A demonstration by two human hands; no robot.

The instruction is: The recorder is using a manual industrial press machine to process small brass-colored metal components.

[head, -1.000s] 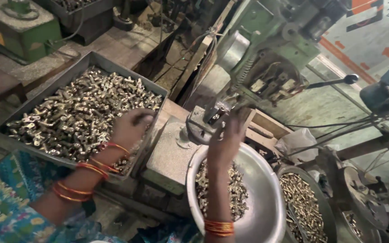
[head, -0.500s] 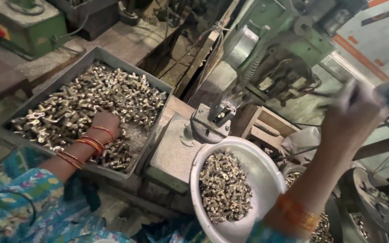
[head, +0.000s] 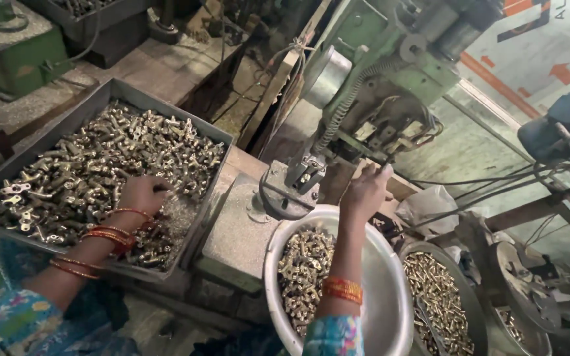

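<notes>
in the grey metal tray (head: pixel 103 99) at the left of the surface, the left hand (head: pixel 141 196) rests palm down on the heap of small brass parts (head: pixel 67 178), its fingers curled into the pile; the grip looks loosely closed over a few pieces, though exactly what it pinches cannot be told. orange bangles ring that wrist. the right hand (head: pixel 366 191) is raised above the round steel bowl (head: pixel 390 310), up by the lower head of the green machine (head: pixel 377 86). its fingers are drawn together with the tips touching a thin dark lever there, but whether the grip has closed around it cannot be told. the bowl sits just beside the tray's corner and holds a smaller mound of brass parts. a second bowl of brass pieces (head: pixel 440 300) stands just to its right.
</notes>
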